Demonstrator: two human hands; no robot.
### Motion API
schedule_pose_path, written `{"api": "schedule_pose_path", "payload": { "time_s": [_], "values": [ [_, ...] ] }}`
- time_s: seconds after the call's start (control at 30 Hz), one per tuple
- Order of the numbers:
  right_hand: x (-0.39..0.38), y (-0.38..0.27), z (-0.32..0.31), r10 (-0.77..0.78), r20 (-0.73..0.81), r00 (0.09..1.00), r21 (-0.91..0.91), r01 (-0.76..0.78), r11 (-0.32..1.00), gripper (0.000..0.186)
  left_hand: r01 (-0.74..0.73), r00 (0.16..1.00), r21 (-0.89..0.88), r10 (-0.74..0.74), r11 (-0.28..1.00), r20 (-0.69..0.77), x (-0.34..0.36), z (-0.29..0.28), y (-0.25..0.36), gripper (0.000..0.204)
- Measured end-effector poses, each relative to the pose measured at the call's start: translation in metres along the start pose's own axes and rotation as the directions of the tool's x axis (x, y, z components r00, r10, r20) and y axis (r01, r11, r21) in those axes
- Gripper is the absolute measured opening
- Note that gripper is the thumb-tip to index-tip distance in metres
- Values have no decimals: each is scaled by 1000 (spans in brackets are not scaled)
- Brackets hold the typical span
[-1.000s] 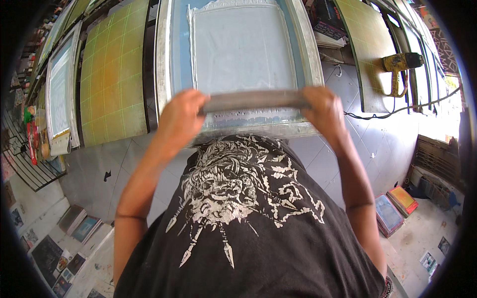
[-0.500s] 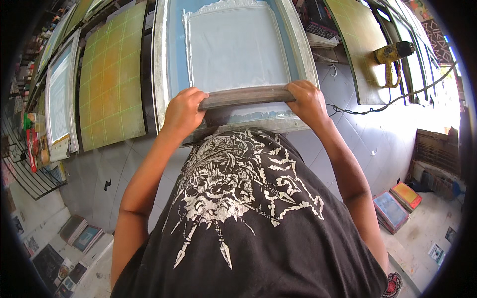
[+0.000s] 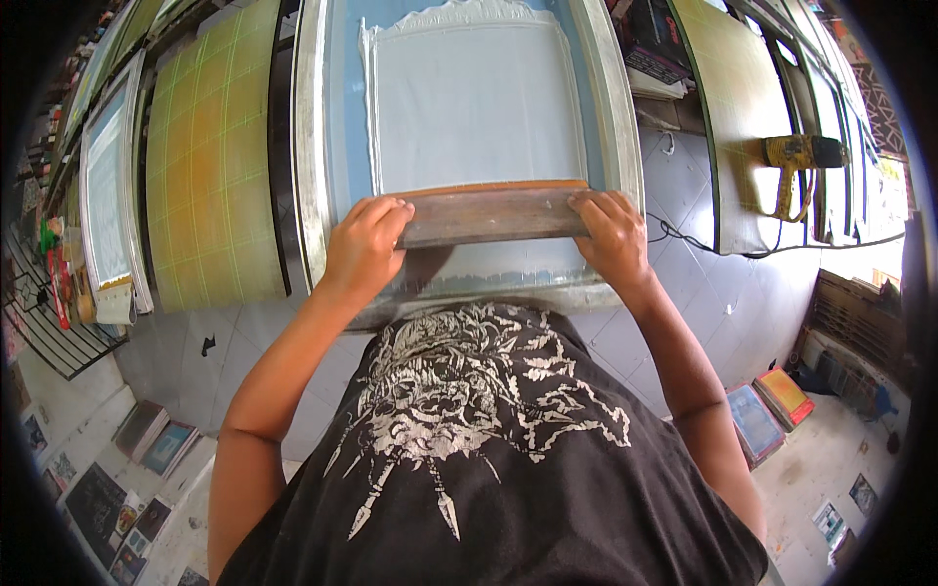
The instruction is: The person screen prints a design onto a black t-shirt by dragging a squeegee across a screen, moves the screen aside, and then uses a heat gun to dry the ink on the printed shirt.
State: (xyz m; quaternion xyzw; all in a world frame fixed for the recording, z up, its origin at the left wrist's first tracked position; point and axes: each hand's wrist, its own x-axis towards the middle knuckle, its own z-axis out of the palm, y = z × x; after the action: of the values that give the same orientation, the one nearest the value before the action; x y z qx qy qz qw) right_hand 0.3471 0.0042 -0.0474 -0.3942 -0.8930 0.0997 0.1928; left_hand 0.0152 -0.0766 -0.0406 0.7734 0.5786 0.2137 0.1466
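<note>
Both my hands grip a wooden squeegee (image 3: 493,217), its orange-brown blade edge facing away from me. My left hand (image 3: 366,239) is closed round its left end, and my right hand (image 3: 611,234) is closed round the right end. Beneath it lies a screen printing frame (image 3: 311,146) with pale metal sides and blue mesh (image 3: 344,107). A wide layer of whitish ink (image 3: 474,107) covers the middle of the mesh, with ragged ridges along its far and left sides. The blade rests near the ink's near edge. My fingertips are partly hidden behind the squeegee.
Left of the frame stand a yellow-green gridded board (image 3: 210,176) and another screen frame (image 3: 106,195). On the right, a yellow-and-black heat gun (image 3: 787,171) lies on a second gridded board (image 3: 728,107), its black cable (image 3: 684,234) hanging beside it. A dark box (image 3: 657,39) sits between.
The squeegee has tipped so that its broad wooden face and orange-brown blade edge show. My view has shifted slightly. Both hands keep their hold on the ends.
</note>
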Motion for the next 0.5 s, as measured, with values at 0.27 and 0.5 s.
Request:
{"api": "schedule_pose_path", "payload": {
  "time_s": [0.27,0.5],
  "values": [
    [110,68,25,-8,-69,998,-26,6,1000,37,-11,999,131,16,991,-33,111,-4,-67,40],
    [227,124,10,17,93,995,-180,1,984,43,-51,998,142,57,989,-34,220,-25,-128,26]
  ]
}}
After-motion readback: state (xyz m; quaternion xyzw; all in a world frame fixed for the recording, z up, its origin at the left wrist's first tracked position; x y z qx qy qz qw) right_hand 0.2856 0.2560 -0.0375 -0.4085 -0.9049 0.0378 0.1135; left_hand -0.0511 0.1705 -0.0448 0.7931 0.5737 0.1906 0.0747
